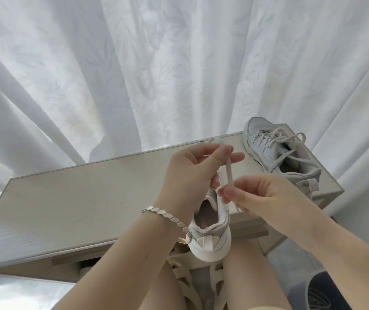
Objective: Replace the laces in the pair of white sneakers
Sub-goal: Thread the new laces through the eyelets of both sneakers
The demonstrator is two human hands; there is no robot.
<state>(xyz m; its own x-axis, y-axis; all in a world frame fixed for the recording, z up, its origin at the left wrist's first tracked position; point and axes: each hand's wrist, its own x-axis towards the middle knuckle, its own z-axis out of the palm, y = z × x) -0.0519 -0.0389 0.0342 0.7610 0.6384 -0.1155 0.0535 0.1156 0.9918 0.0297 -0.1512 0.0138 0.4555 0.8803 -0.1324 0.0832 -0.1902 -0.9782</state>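
Note:
A white sneaker (pixel 210 231) sits heel toward me at the near edge of the pale table (pixel 89 193), partly over the edge. Its white lace (pixel 228 172) runs taut from my left hand (pixel 192 173) down to my right hand (pixel 259 195). My left hand pinches the lace's upper part between thumb and fingers above the shoe. My right hand pinches the lace's lower part just right of the shoe's opening. The second white sneaker (pixel 277 153) stands on the table's far right corner, laced, with loose loops on top. My hands hide the near shoe's front.
A white curtain (pixel 156 74) hangs behind the table. My knees and pale strapped sandals (pixel 185 285) show below the table edge. A dark object (pixel 327 291) with a thin cord lies on the floor at lower right. A bracelet circles my left wrist.

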